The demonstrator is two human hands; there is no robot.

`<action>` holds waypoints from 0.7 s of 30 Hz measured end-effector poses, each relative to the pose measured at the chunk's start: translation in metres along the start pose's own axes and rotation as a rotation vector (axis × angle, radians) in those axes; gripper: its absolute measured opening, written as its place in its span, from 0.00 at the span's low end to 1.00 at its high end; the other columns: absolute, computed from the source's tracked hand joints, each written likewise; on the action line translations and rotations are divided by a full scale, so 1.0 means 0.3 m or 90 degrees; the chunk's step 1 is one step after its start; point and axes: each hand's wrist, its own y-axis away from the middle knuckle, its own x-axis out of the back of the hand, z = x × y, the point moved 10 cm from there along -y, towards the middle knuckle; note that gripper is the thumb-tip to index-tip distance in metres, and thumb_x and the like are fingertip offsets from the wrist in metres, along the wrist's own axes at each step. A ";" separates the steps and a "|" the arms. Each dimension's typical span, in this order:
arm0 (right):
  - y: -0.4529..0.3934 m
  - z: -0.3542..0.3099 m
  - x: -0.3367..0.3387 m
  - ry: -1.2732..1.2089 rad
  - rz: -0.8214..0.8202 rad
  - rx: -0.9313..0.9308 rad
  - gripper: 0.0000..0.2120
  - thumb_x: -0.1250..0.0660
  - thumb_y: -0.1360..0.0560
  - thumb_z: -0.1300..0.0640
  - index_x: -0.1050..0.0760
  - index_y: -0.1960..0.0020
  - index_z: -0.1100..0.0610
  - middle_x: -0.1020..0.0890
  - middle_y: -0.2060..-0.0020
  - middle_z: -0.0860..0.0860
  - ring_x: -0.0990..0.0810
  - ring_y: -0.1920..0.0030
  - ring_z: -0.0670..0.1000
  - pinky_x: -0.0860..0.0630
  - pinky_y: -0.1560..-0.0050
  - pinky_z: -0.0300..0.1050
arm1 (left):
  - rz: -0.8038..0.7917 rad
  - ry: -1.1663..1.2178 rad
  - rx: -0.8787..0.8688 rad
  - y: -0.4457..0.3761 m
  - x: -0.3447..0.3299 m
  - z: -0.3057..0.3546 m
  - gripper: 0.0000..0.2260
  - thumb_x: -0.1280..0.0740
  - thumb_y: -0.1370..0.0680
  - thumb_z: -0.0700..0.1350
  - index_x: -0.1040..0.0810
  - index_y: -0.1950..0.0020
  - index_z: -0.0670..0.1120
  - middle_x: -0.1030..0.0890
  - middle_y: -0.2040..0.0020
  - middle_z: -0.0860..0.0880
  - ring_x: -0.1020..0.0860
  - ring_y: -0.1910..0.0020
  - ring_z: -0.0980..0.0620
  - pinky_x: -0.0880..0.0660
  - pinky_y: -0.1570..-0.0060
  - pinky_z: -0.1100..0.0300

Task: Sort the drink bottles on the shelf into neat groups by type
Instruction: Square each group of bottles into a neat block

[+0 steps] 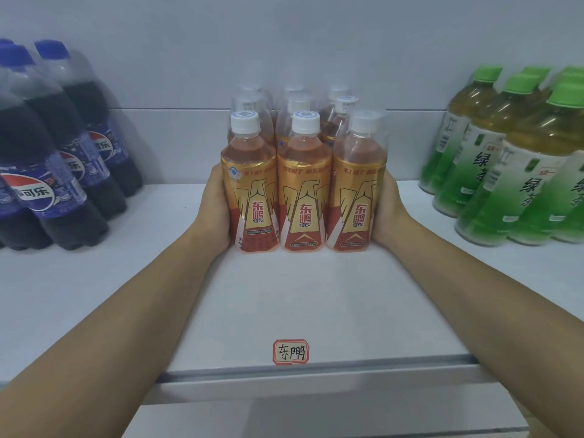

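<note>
The step in hand appears to be squaring up one group: the orange-labelled bottles stand upright in a tight block, three across the front and further rows behind, at the centre of the white shelf, directly behind the handwritten tag stuck near the front edge; the left hand lies flat against the outer side of the leftmost front bottle and the right hand against the outer side of the rightmost, palms facing inward; the grip of each hand is therefore a press, fingers fairly straight along the block's flanks and partly hidden behind the bottles, not wrapped round any single bottle; the dark cola bottles stand grouped at the far left and the green tea bottles at the far right, each group well apart from the centre block; judged from this layout, sorting by type is nearly complete and only alignment remains; the next move calls for even inward pressure from both palms so the rows close up without tipping; the block should remain centred behind the tag; both hands should then withdraw sideways, clear of the labels, so no outer bottle is dragged out of line.
</note>
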 end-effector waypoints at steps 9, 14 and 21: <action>0.010 -0.008 -0.003 0.002 -0.002 -0.008 0.23 0.45 0.19 0.47 0.17 0.60 0.56 0.17 0.59 0.56 0.19 0.55 0.57 0.25 0.44 0.53 | -0.025 -0.007 0.005 0.013 -0.018 0.010 0.27 0.49 0.17 0.58 0.11 0.54 0.52 0.12 0.51 0.47 0.14 0.51 0.49 0.18 0.55 0.55; 0.037 -0.051 -0.010 0.058 -0.019 0.037 0.26 0.51 0.16 0.43 0.19 0.44 0.57 0.15 0.47 0.58 0.18 0.43 0.58 0.26 0.36 0.56 | -0.040 -0.075 0.003 0.019 -0.007 0.041 0.28 0.53 0.16 0.61 0.15 0.40 0.51 0.15 0.41 0.45 0.17 0.40 0.46 0.23 0.37 0.45; 0.140 -0.129 0.059 0.296 -0.082 0.039 0.47 0.33 0.33 0.24 0.38 0.21 0.45 0.26 0.27 0.45 0.31 0.26 0.48 0.34 0.29 0.56 | -0.182 -0.359 0.012 0.103 0.107 0.090 0.43 0.36 0.32 0.77 0.34 0.22 0.57 0.32 0.22 0.60 0.36 0.23 0.60 0.41 0.25 0.47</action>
